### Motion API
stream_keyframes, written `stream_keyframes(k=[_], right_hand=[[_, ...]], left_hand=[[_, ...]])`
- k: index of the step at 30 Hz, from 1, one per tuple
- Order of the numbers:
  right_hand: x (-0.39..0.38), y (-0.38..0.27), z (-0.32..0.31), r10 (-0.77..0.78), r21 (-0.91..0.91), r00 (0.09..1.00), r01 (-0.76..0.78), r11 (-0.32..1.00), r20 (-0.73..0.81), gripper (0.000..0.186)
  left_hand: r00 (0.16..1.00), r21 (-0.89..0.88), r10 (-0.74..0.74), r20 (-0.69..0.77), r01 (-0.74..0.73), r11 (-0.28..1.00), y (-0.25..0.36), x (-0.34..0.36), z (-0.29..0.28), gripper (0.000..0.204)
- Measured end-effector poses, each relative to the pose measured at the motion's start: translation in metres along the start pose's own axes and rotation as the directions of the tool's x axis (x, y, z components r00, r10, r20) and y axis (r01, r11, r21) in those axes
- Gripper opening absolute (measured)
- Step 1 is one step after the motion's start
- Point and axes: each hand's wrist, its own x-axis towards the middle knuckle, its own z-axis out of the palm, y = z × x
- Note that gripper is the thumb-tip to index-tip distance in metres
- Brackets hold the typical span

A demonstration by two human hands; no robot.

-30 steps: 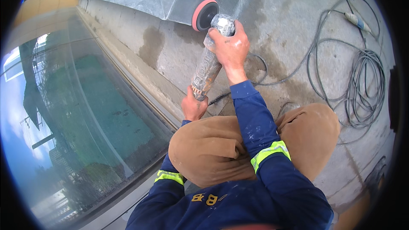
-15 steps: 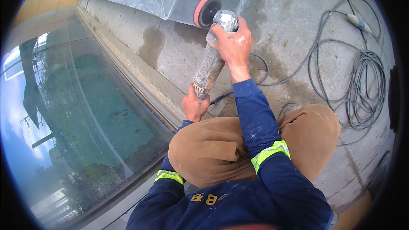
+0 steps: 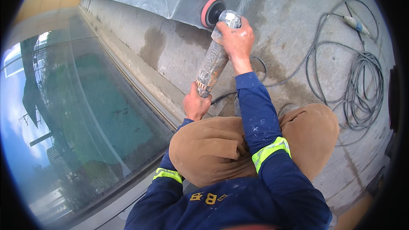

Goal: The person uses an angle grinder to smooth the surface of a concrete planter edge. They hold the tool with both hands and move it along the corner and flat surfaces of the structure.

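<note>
Both hands hold an angle grinder (image 3: 213, 61) with a dusty, worn grey body. My right hand (image 3: 237, 40) is closed round its head end, just behind the pad. Lower down, my left hand (image 3: 196, 103) grips the rear end of the body near the orange vents, where the cord comes out. A round polishing pad (image 3: 212, 12), black with a pink-red edge, is at the front of the tool. It stands tilted on edge against the lower edge of a smooth grey stone slab (image 3: 183, 0); whether it touches cannot be told.
A grey cable lies coiled (image 3: 362, 87) on the concrete floor at right, with a pale connector (image 3: 356, 24) above it. A large reflective glass pane (image 3: 85, 110) in a frame runs along my left. Damp patches (image 3: 152, 44) mark the concrete below the slab.
The grinder, its pad and both hands have shifted slightly to the right, with the pad a little lower in view. The grip of both hands is the same.
</note>
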Motion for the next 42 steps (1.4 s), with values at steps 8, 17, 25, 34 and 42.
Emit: stream_keyframes(k=[8, 17, 25, 34, 42], right_hand=[[-0.005, -0.007, 0.000, -0.062, -0.008, 0.998, 0.062, 0.998, 0.000, 0.050], [-0.012, -0.014, -0.003, -0.038, -0.063, 0.998, 0.040, 0.997, 0.047, 0.055], [-0.026, -0.004, -0.002, -0.023, -0.084, 0.997, 0.029, 0.996, 0.070, 0.050], [-0.004, -0.020, -0.007, -0.001, -0.150, 0.997, 0.013, 0.989, 0.080, 0.050], [-0.014, -0.033, -0.008, -0.049, -0.130, 0.996, 0.059, 0.990, 0.075, 0.055]], left_hand=[[0.999, -0.014, -0.032, 0.014, 0.032, 0.999, 0.007, -0.002, -0.009, 0.049], [0.999, -0.024, -0.023, -0.023, 0.023, 0.999, 0.004, -0.006, -0.006, 0.049], [0.996, 0.009, -0.078, -0.052, 0.078, 0.997, 0.000, -0.021, -0.005, 0.048], [1.000, -0.025, 0.005, 0.012, -0.004, 1.000, 0.012, -0.007, -0.013, 0.050], [1.000, -0.066, -0.019, -0.022, 0.018, 0.998, 0.013, -0.013, -0.016, 0.052]])
